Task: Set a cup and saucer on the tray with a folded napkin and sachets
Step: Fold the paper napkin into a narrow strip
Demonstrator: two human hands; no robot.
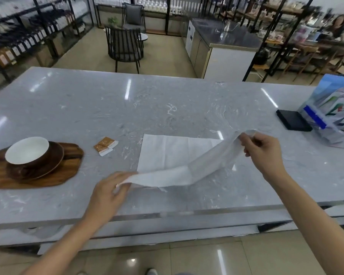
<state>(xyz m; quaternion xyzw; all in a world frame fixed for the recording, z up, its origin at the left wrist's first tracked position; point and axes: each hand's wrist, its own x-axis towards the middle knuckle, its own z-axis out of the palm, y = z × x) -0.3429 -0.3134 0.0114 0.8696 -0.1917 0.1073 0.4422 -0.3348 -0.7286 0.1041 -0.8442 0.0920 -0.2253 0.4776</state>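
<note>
A white napkin [173, 155] lies partly spread on the grey marble table. My left hand [107, 193] pinches its near left corner and my right hand [264, 153] pinches its right corner, both lifted off the table so the near edge hangs between them. At the far left a wooden tray [54, 175] carries a brown saucer [48, 167] with a brown, white-lined cup [28, 153] on it. Orange-and-white sachets [105, 146] lie on the table between the tray and the napkin.
A black flat box [292, 120] and a colourful plastic bag [334, 116] sit at the table's right end. Beyond the table stand a dark chair [124, 46], shelves of bottles and a counter [222, 46]. A person sits at the far right.
</note>
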